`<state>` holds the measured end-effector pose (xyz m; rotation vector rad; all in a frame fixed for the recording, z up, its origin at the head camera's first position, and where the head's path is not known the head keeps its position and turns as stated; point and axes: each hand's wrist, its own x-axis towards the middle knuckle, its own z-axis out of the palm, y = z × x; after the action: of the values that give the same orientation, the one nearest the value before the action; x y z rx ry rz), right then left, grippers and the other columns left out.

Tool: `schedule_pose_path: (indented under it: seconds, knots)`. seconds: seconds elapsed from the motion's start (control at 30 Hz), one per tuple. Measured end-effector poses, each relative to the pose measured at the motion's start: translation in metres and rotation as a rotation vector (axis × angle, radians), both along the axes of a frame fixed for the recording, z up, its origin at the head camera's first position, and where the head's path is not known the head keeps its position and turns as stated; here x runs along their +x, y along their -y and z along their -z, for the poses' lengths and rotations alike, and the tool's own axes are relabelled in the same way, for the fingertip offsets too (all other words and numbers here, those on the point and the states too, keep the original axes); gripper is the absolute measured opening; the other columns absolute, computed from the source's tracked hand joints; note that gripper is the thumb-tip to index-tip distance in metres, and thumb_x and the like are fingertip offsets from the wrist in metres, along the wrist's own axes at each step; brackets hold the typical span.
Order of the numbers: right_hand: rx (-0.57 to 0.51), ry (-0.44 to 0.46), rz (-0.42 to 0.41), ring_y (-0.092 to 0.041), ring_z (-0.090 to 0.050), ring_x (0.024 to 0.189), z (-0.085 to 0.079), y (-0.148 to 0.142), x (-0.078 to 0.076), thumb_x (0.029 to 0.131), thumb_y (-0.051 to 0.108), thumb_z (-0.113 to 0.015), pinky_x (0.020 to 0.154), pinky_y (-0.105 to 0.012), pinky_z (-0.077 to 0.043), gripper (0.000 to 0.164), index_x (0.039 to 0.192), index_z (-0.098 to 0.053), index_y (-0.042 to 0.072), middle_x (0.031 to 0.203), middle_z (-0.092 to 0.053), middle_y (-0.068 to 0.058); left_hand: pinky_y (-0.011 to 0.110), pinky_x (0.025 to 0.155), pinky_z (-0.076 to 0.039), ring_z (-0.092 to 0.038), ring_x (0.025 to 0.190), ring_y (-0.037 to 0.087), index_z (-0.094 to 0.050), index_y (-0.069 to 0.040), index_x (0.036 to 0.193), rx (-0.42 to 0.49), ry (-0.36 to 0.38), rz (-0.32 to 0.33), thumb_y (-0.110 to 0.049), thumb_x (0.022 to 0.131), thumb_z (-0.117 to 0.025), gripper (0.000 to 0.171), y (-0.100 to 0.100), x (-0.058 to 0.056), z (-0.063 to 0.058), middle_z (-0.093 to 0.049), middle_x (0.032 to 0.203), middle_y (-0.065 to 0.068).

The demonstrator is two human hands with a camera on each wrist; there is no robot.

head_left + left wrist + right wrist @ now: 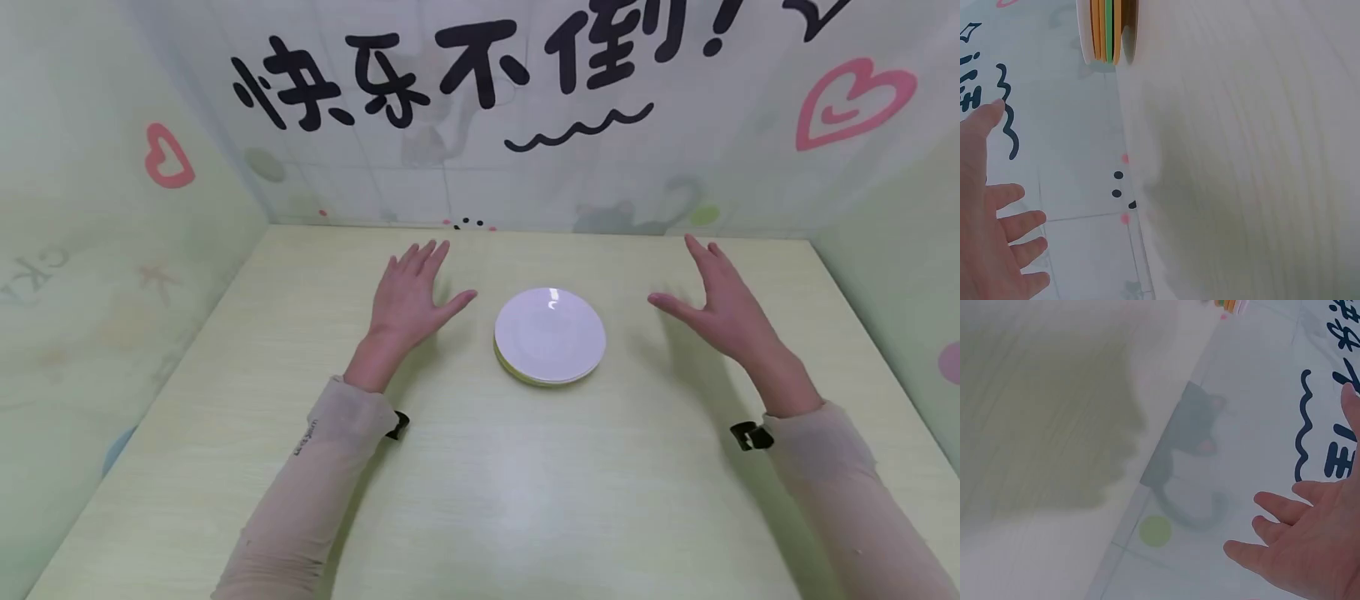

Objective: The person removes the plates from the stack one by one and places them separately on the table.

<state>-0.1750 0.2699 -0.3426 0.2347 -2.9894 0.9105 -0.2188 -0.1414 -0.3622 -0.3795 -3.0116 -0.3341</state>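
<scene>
Stacked plates [550,335] lie between left grip [407,302] and right grip [724,312] (both released), nearer the left.

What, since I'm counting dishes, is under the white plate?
Under the white plate, orange rims and a green rim show in the left wrist view; their upper faces are covered.

Plate stack [550,335] flat on tabletop [525,500], white above orange, green.
</scene>
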Motion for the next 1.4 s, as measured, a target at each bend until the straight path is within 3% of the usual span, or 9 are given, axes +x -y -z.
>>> schedule_pose_path:
  seconds: [0.17, 0.37, 0.6, 0.87, 1.13, 1.4]
  knots:
    - [-0.043, 0.033, -0.023, -0.04, -0.008, 0.155, 0.002, 0.006, 0.001, 0.092, 0.051, -0.065, 0.12, -0.07, -0.016, 0.098, 0.162, -0.004, 0.021, 0.169, -0.009, -0.013, 0.049, 0.128, -0.02, -0.026, 0.152, 0.031, -0.022, -0.02, 0.16, 0.071, 0.017, 0.007, -0.067, 0.093, -0.05, 0.086, -0.005, 0.002, 0.001, -0.03, 0.163, 0.009]
    - [-0.089, 0.083, -0.042, -0.037, -0.014, 0.155, 0.007, 0.012, 0.002, 0.09, 0.05, -0.068, 0.122, -0.065, -0.019, 0.097, 0.162, -0.007, 0.024, 0.169, -0.012, -0.007, 0.051, 0.119, -0.038, -0.033, 0.149, 0.029, -0.027, -0.023, 0.158, 0.196, 0.095, -0.014, -0.062, 0.092, -0.057, 0.082, -0.011, 0.003, 0.003, -0.033, 0.163, 0.006]
    - [-0.106, 0.141, -0.069, -0.036, -0.015, 0.154, 0.015, 0.02, 0.003, 0.089, 0.05, -0.07, 0.122, -0.065, -0.021, 0.097, 0.161, -0.01, 0.025, 0.168, -0.015, -0.006, 0.049, 0.121, -0.036, -0.034, 0.149, 0.029, -0.031, -0.022, 0.157, 0.283, 0.165, -0.007, -0.057, 0.092, -0.062, 0.08, -0.019, 0.003, 0.011, -0.037, 0.161, 0.007]
    - [-0.142, 0.186, -0.132, -0.052, -0.03, 0.144, 0.025, 0.028, 0.006, 0.09, 0.044, -0.071, 0.117, -0.066, -0.031, 0.094, 0.161, -0.014, 0.022, 0.167, -0.019, -0.009, 0.048, 0.121, -0.037, -0.039, 0.146, 0.028, -0.041, -0.023, 0.153, 0.407, 0.26, 0.008, -0.054, 0.09, -0.067, 0.074, -0.029, 0.006, 0.02, -0.043, 0.158, 0.004]
    - [-0.195, 0.204, -0.209, -0.04, -0.024, 0.151, 0.036, 0.041, 0.002, 0.089, 0.035, -0.074, 0.123, -0.057, -0.028, 0.093, 0.16, -0.018, 0.012, 0.166, -0.021, -0.012, 0.046, 0.115, -0.045, -0.049, 0.138, 0.032, -0.049, -0.021, 0.148, 0.553, 0.325, 0.045, -0.045, 0.089, -0.072, 0.067, -0.036, 0.007, 0.028, -0.049, 0.153, 0.003]
    - [-0.237, 0.271, -0.267, -0.041, -0.023, 0.151, 0.041, 0.054, -0.001, 0.089, 0.03, -0.076, 0.123, -0.056, -0.028, 0.094, 0.159, -0.017, 0.008, 0.165, -0.021, -0.016, 0.039, 0.11, -0.05, -0.058, 0.13, 0.027, -0.054, -0.014, 0.142, 0.664, 0.401, 0.066, -0.033, 0.089, -0.076, 0.06, -0.044, 0.008, 0.036, -0.058, 0.144, 0.005]
